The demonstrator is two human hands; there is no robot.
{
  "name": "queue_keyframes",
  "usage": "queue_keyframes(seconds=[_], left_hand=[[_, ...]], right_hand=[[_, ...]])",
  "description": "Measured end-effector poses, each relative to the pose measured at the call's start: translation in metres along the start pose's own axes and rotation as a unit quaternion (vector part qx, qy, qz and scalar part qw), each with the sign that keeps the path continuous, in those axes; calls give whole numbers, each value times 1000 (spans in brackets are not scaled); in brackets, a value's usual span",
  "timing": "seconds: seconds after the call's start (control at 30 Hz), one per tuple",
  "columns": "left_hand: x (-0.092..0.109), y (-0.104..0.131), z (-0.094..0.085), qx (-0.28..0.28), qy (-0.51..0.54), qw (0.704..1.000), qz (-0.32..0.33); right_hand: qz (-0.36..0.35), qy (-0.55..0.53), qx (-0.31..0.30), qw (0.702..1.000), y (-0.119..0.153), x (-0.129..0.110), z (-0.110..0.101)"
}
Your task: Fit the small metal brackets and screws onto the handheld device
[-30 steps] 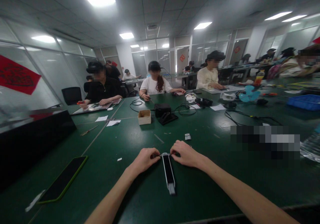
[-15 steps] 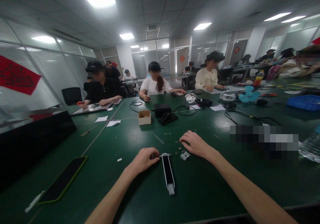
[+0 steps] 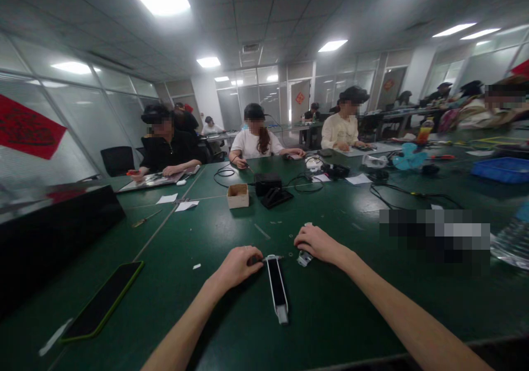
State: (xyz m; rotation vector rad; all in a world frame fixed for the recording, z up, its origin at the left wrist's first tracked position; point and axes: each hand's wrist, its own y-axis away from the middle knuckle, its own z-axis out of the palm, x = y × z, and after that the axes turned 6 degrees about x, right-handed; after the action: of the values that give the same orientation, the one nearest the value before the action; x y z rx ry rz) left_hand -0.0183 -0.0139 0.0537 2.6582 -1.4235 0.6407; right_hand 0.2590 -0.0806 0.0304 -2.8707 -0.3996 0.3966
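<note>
On the green table lies a long, narrow white-framed part with a dark middle and a pale lower end. A thin metal rod crosses its upper end. My left hand is closed with thumb and fingertips at the rod's left end. To the right, my right hand is lowered to the table, its fingers curled together. Its fingertips cover a spot among small rings; what they pinch is hidden. Just below these fingers sits a small silver metal bracket, partly covered by the hand.
A green-edged phone lies at the left, with a screwdriver beyond it. Ahead stand a small open box and a black device. Cables, a blue fan and a blue tray are at the right. People sit opposite.
My right hand has come down and slightly nearer, onto the small rings, and one ring is now covered. My left hand stays at the rod.
</note>
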Motion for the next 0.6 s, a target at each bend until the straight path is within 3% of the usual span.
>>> queue_keyframes(seconds=[0.17, 0.33, 0.6], left_hand=[[-3, 0, 2, 9, 2, 1000, 2], [-2, 2, 0, 34, -8, 999, 16], [7, 4, 9, 173, -66, 971, 151]], right_hand=[[11, 1, 10, 1000, 0, -8, -5], [13, -68, 69, 995, 1, -19, -7], [-12, -232, 103, 967, 0, -62, 6]])
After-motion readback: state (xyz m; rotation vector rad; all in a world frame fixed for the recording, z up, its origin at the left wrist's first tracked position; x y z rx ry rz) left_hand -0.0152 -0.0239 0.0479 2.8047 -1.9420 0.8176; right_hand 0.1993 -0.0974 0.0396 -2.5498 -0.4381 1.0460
